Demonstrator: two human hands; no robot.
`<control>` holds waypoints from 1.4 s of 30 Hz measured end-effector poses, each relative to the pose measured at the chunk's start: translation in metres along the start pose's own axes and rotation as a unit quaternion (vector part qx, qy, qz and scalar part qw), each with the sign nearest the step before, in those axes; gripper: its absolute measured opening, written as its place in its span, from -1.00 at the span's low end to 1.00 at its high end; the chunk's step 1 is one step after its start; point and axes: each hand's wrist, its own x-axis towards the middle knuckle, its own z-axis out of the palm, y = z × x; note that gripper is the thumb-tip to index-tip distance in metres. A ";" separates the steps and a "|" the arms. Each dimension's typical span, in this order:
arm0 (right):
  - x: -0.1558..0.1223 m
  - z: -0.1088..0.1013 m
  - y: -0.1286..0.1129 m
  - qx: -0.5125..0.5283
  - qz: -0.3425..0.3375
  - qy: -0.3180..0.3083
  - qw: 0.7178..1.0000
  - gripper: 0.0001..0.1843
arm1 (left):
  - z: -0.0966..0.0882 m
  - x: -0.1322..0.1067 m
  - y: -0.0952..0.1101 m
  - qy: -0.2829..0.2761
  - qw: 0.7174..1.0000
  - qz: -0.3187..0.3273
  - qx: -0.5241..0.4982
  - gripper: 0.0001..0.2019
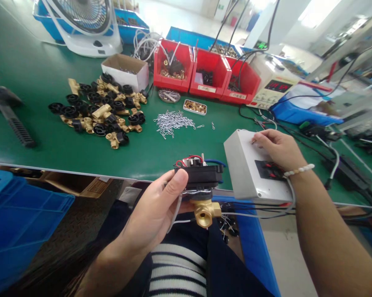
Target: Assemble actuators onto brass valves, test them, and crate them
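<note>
My left hand [161,202] is closed around a motorized brass valve [204,208], held upright over the table's front edge. Its black actuator housing [201,176] is uncovered on top, with red and blue wires showing, and a grey cable runs from it past my fingers. At the right, my right hand [274,146] pinches a small metal toggle switch [253,141] on the face of a light grey control box [243,165]. Below that hand, a black terminal panel with red parts [268,170] is set into the box.
Brass valve bodies with black caps [102,109] are heaped at the left, near a hammer [11,113]. Silver clips [173,122] lie mid-table before red bins [209,74]. A power supply [271,82], white fan [87,24] and carton [125,70] stand behind. Cables trail at right.
</note>
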 end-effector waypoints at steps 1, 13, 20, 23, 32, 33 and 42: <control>0.000 0.000 0.000 0.003 0.000 0.000 1.000 -0.72 | 0.000 0.000 0.000 -0.001 1.000 -0.003 -0.004 -0.61; -0.001 -0.001 -0.005 -0.006 0.000 -0.003 1.000 -0.68 | -0.002 0.000 0.000 -0.023 0.998 -0.028 -0.055 -0.64; -0.001 0.000 -0.004 -0.006 -0.012 0.006 1.000 -0.61 | -0.001 0.001 0.000 -0.020 0.998 -0.015 -0.062 -0.64; 0.000 0.000 -0.003 -0.007 -0.013 0.006 1.000 -0.61 | -0.001 0.001 -0.001 -0.021 0.998 -0.012 -0.057 -0.65; 0.002 0.001 0.001 -0.009 -0.009 0.006 1.000 -0.60 | -0.003 0.003 0.003 0.032 0.995 -0.018 -0.090 -0.76; 0.002 0.001 0.002 -0.009 -0.008 0.006 1.000 -0.59 | -0.002 0.004 0.004 0.031 0.993 -0.042 -0.104 -0.70; 0.007 0.001 0.005 0.009 -0.005 0.019 1.000 -0.33 | -0.001 0.001 0.008 -0.036 0.982 -0.086 -0.163 -0.41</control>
